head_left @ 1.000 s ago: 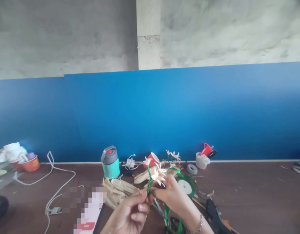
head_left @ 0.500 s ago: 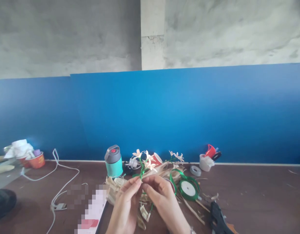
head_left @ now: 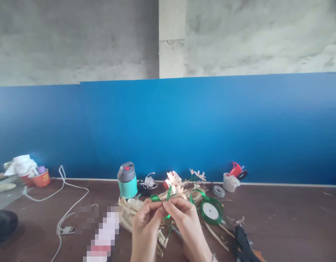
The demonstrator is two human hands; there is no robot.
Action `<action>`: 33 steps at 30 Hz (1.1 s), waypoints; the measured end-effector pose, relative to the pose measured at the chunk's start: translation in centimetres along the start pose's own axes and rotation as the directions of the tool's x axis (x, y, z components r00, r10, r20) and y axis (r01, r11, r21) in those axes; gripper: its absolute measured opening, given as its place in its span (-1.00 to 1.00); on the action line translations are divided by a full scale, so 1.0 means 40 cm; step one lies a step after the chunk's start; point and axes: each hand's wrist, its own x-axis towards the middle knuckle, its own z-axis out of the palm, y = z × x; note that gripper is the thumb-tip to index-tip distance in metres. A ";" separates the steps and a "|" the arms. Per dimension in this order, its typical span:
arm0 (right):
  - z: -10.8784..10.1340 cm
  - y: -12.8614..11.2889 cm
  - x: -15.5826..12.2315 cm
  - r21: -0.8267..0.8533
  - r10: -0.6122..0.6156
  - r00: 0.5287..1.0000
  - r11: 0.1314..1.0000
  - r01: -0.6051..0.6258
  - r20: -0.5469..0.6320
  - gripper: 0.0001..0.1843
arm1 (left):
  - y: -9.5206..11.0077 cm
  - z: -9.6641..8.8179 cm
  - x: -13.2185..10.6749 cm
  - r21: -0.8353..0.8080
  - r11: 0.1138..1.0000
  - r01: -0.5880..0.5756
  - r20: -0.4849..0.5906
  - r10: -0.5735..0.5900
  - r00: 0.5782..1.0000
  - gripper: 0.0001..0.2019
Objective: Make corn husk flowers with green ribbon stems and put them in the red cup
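My left hand (head_left: 146, 220) and my right hand (head_left: 185, 220) meet with pinched fingertips above a heap of pale strips. A spray of cream-white artificial flowers (head_left: 174, 179) stands up from my right fingertips on a green-wrapped stem (head_left: 169, 192). Glossy green ribbon (head_left: 155, 198) loops out above my left fingers, which press on it beside the stem's lower end. The exact contact between ribbon and stem is hidden by the fingers. Just right of my right hand lies a ribbon spool (head_left: 211, 212) with a white centre.
Pale strips (head_left: 126, 213) litter the brown table (head_left: 288, 225). Behind them stand a teal flask (head_left: 128, 182) and more small white flowers (head_left: 199, 175). A tape roll (head_left: 218, 191), a white cup (head_left: 230, 183), a black tool (head_left: 245, 245) and a white cable (head_left: 75, 205) lie around.
The flower spray has shifted right and turned, now rising from my right fingertips rather than my left. The left hand has moved slightly right, and a ribbon loop bulges above it.
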 end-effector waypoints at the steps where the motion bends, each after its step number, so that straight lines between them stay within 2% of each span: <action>1: -0.001 0.000 0.001 0.016 0.006 1.000 1.000 -0.006 -0.002 -0.77 | 0.001 -0.001 0.002 0.003 1.000 0.001 0.005 -0.001 1.000 -0.80; 6: -0.010 -0.008 0.007 0.024 0.036 0.999 0.999 -0.035 -0.029 -0.82 | 0.011 -0.005 0.005 -0.081 0.997 0.014 0.002 -0.014 1.000 -0.78; 12: -0.012 0.000 0.010 -0.002 0.009 1.000 1.000 -0.009 0.015 -0.81 | 0.020 -0.003 0.008 -0.112 0.993 0.030 -0.021 -0.033 0.999 -0.77; 17: -0.017 0.011 0.022 -0.017 -0.025 0.998 1.000 0.026 0.060 -0.81 | 0.030 -0.003 0.004 -0.026 1.000 -0.017 0.005 0.017 1.000 -0.79; 20: -0.022 0.007 0.027 -0.058 -0.017 0.997 0.998 0.022 0.073 -0.76 | 0.030 -0.014 0.005 0.145 0.986 -0.083 0.066 0.074 0.995 -0.77; 24: -0.028 -0.005 0.028 -0.177 -0.012 0.995 0.984 0.029 0.095 -0.72 | 0.018 -0.031 0.011 0.458 0.841 -0.290 0.164 0.241 0.957 -0.74; 28: -0.038 -0.015 0.029 -0.290 -0.040 0.994 0.954 0.068 0.101 -0.73 | 0.014 -0.029 0.011 0.529 0.739 -0.417 0.255 0.330 0.909 -0.69; 33: -0.051 -0.023 0.028 -0.342 -0.040 0.991 0.936 0.081 0.126 -0.72 | 0.022 -0.031 0.013 0.576 0.622 -0.530 0.349 0.399 0.848 -0.74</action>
